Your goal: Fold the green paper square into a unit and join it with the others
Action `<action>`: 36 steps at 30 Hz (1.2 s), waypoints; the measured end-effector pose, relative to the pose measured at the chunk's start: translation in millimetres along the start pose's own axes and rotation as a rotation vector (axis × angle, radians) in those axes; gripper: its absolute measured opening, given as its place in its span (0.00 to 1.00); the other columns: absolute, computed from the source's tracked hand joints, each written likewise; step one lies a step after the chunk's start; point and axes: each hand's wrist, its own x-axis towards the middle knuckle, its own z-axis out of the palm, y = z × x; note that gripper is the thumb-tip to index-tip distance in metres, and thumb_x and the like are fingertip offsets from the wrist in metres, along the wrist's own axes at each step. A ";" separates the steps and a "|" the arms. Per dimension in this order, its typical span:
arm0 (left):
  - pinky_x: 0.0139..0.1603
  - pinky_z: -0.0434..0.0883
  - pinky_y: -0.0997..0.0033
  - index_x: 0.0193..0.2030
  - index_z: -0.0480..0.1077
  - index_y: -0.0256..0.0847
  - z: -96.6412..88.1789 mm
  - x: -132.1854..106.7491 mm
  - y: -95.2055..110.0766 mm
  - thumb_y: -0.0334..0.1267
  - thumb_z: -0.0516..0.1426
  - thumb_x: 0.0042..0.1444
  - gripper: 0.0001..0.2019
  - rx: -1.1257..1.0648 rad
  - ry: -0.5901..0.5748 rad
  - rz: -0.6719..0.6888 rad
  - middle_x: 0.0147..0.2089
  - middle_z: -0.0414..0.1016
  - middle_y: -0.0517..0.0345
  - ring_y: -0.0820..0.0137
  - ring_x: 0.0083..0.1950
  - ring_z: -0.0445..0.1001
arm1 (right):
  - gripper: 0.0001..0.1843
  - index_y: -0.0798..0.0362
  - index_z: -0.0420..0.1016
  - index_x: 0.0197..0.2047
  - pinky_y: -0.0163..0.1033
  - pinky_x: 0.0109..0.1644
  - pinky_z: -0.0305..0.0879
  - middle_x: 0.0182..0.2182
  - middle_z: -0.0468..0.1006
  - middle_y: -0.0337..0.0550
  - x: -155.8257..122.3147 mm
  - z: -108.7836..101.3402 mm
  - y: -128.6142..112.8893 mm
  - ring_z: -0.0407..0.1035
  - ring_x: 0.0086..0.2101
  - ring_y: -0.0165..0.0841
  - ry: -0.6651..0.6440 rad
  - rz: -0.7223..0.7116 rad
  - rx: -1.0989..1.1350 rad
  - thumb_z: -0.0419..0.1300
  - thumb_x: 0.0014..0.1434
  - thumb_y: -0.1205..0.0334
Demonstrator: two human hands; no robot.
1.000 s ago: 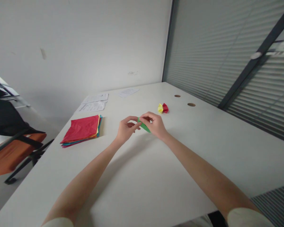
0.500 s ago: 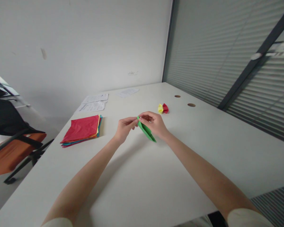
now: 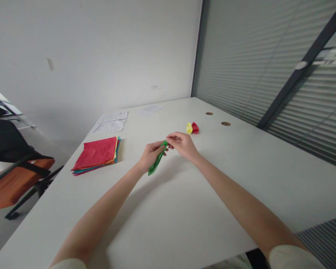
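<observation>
Above the middle of the white table (image 3: 168, 209), a folded sheet of green paper (image 3: 156, 165) is held up as a narrow strip, slanting down to the left. My left hand (image 3: 151, 154) is closed around its upper part, the fingers partly behind it. My right hand (image 3: 182, 145) pinches at the paper's top end, its fingertips meeting those of the left. Beyond the right hand, a yellow and red paper piece (image 3: 192, 128), fanned out like a bow, lies on the table.
A stack of coloured paper sheets (image 3: 98, 154), red on top, lies to the left. Printed sheets (image 3: 110, 123) lie near the back wall. Two round holes pierce the table at the back right. An orange and black chair (image 3: 22, 175) stands left, blinds (image 3: 268, 67) on the right.
The green paper has swung from slanting down to the right, under my right hand, to slanting down to the left, beside my left hand. My left hand has moved slightly right.
</observation>
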 end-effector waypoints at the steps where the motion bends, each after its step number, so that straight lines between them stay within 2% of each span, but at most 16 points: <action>1: 0.37 0.70 0.71 0.43 0.77 0.37 -0.2 -0.3 1.5 0.44 0.60 0.53 0.15 -0.005 0.006 -0.017 0.40 0.77 0.52 0.71 0.36 0.72 | 0.16 0.55 0.75 0.33 0.35 0.28 0.69 0.24 0.76 0.41 0.4 -0.5 0.4 0.71 0.23 0.29 -0.002 0.007 0.001 0.65 0.50 0.49; 6: 0.25 0.70 0.74 0.45 0.75 0.35 1.8 -2.7 6.6 0.49 0.59 0.54 0.20 -0.048 -0.017 -0.100 0.46 0.75 0.47 0.74 0.30 0.71 | 0.14 0.55 0.75 0.31 0.35 0.29 0.69 0.24 0.78 0.42 1.3 -2.4 -1.3 0.73 0.26 0.32 -0.004 0.053 -0.012 0.66 0.49 0.53; 11: 0.19 0.65 0.77 0.41 0.75 0.32 2.5 -3.2 6.4 0.53 0.59 0.53 0.22 -0.039 0.024 -0.088 0.42 0.75 0.45 0.76 0.26 0.69 | 0.14 0.56 0.76 0.31 0.34 0.28 0.68 0.24 0.79 0.42 3.0 -4.6 -1.6 0.73 0.24 0.30 -0.014 0.056 0.026 0.66 0.49 0.52; 15: 0.20 0.64 0.78 0.40 0.75 0.32 0.7 -2.8 5.2 0.54 0.57 0.55 0.22 0.020 0.048 -0.057 0.34 0.75 0.49 0.77 0.24 0.68 | 0.15 0.57 0.76 0.31 0.34 0.27 0.67 0.25 0.80 0.44 3.7 -5.9 -0.7 0.74 0.25 0.31 -0.012 0.081 0.045 0.65 0.49 0.52; 18: 0.18 0.62 0.79 0.43 0.74 0.33 -0.1 -2.8 5.3 0.54 0.54 0.58 0.23 0.136 0.064 -0.033 0.25 0.71 0.56 0.78 0.19 0.65 | 0.13 0.56 0.77 0.31 0.36 0.30 0.70 0.26 0.80 0.45 2.5 -4.4 -0.8 0.76 0.27 0.33 -0.002 0.062 0.001 0.66 0.48 0.54; 22: 0.16 0.61 0.81 0.49 0.73 0.35 1.1 -3.3 6.5 0.52 0.51 0.61 0.22 0.304 0.108 0.109 0.25 0.67 0.59 0.79 0.19 0.65 | 0.09 0.56 0.76 0.31 0.38 0.37 0.73 0.28 0.81 0.45 -1.0 0.7 -1.8 0.76 0.30 0.34 0.049 -0.041 -0.087 0.66 0.48 0.58; 27: 0.21 0.65 0.80 0.54 0.71 0.39 0.7 -4.1 3.8 0.47 0.48 0.64 0.20 0.479 0.100 0.256 0.34 0.67 0.56 0.79 0.23 0.67 | 0.06 0.55 0.77 0.33 0.38 0.37 0.73 0.29 0.81 0.44 -4.7 4.4 -5.5 0.75 0.30 0.33 0.116 -0.121 -0.184 0.62 0.51 0.62; 31: 0.27 0.67 0.76 0.55 0.70 0.39 -1.7 -3.9 1.9 0.46 0.47 0.65 0.20 0.570 0.089 0.326 0.39 0.68 0.53 0.78 0.26 0.67 | 0.06 0.54 0.78 0.33 0.38 0.38 0.72 0.30 0.81 0.44 -5.0 3.6 -7.0 0.76 0.31 0.33 0.082 -0.145 -0.171 0.60 0.53 0.63; 36: 0.32 0.67 0.73 0.45 0.74 0.38 -2.4 -4.4 5.2 0.46 0.47 0.65 0.18 0.657 0.066 0.361 0.37 0.69 0.51 0.75 0.30 0.68 | 0.07 0.53 0.80 0.33 0.39 0.39 0.71 0.33 0.81 0.45 -5.4 0.4 -10.7 0.75 0.33 0.34 0.027 -0.191 -0.222 0.60 0.54 0.63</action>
